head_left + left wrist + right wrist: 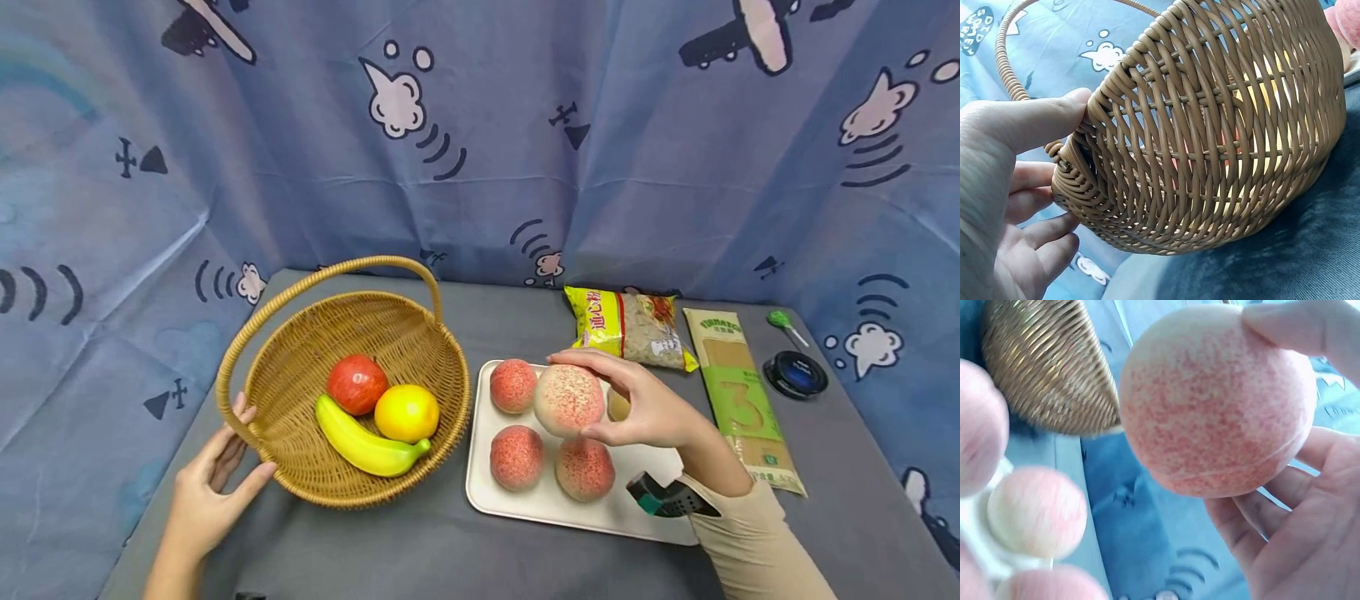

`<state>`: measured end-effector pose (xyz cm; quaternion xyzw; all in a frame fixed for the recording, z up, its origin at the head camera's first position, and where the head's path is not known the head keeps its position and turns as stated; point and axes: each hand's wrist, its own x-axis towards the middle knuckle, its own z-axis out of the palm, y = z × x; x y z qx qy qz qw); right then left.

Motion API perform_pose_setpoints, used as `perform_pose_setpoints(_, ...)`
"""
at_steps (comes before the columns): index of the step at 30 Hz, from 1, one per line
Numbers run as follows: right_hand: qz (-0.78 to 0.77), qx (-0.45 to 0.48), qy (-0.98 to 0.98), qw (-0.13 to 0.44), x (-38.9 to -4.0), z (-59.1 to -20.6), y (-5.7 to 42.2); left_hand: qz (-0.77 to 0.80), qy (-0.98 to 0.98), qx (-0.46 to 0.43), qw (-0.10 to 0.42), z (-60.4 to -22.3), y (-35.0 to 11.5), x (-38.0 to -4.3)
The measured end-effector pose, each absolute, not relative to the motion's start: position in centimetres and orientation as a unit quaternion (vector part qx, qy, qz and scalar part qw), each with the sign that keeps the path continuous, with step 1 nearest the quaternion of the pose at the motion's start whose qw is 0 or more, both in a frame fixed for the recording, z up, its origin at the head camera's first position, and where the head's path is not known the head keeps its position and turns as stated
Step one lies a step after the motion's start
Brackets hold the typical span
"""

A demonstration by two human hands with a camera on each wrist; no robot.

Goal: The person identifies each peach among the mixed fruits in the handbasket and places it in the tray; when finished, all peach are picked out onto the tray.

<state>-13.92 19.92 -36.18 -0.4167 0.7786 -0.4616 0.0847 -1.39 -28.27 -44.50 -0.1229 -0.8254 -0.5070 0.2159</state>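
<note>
My right hand (652,404) holds a pale, pink-speckled peach (568,400) above the white tray (483,500), thumb on one side and fingers on the other. On the tray sit three redder peaches, one of them the front-left peach (517,457). A yellow-brown round thing (619,406) shows partly behind my right hand. At the left, my left hand (213,475) grips the rim of the wicker basket (356,496) by the foot of its handle. Inside the basket lie a red apple (357,384), a yellow lemon (407,413) and a banana (367,442).
Behind the tray lies a yellow bag of pasta (633,327). To the right are a green noodle packet (742,392), a dark round tin (796,374) and a small green-headed stick (786,325). A patterned blue curtain (480,167) hangs behind the grey table (375,550).
</note>
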Motion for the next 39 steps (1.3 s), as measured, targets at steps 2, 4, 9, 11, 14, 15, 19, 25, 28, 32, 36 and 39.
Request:
perform_pose_setpoints(2,-0.457,-0.396,0.793,0.078,-13.0,-36.6,21.2,-0.507,-0.825,-0.123,0.217,-44.4,-28.3,-1.4)
perform_pose_setpoints(4,-0.446,-0.377,0.809,0.064,-12.1,-37.0,22.4,-0.504,-0.827,-0.124,0.218,-44.4,-28.3,-1.3)
perform_pose_setpoints(9,-0.462,-0.328,0.823,0.047,-9.9,-38.9,25.4,-0.503,-0.828,-0.124,0.216,-44.5,-28.3,-1.3)
perform_pose_setpoints(11,-0.481,-0.301,0.822,0.050,-9.1,-39.7,26.5,-0.506,-0.827,-0.122,0.212,-44.5,-28.3,-1.3)
perform_pose_setpoints(14,-0.499,-0.268,0.823,0.052,-8.0,-40.9,27.9,-0.510,-0.824,-0.122,0.215,-44.5,-28.3,-1.3)
perform_pose_setpoints(15,-0.501,-0.260,0.824,0.050,-7.7,-41.3,28.3,-0.512,-0.823,-0.121,0.214,-44.5,-28.3,-1.3)
perform_pose_setpoints(19,-0.492,-0.230,0.838,0.056,-6.6,-43.1,29.5,-0.523,-0.815,-0.124,0.217,-44.6,-28.2,-1.3)
perform_pose_setpoints(25,-0.489,-0.222,0.840,0.082,-6.4,-45.2,30.6,-0.530,-0.812,-0.121,0.212,-44.5,-28.2,-1.3)
perform_pose_setpoints(28,-0.494,-0.222,0.835,0.093,-6.6,-45.8,31.0,-0.535,-0.811,-0.117,0.206,-44.5,-28.2,-1.3)
perform_pose_setpoints(32,-0.491,-0.220,0.836,0.108,-6.8,-46.3,31.4,-0.538,-0.811,-0.114,0.201,-44.6,-28.3,-1.3)
perform_pose_setpoints(36,-0.508,-0.222,0.821,0.137,-6.9,-46.5,31.6,-0.540,-0.811,-0.110,0.198,-44.5,-28.3,-1.3)
perform_pose_setpoints(39,-0.536,-0.231,0.794,0.169,-7.0,-46.5,31.8,-0.539,-0.810,-0.112,0.202,-44.5,-28.2,-1.3)
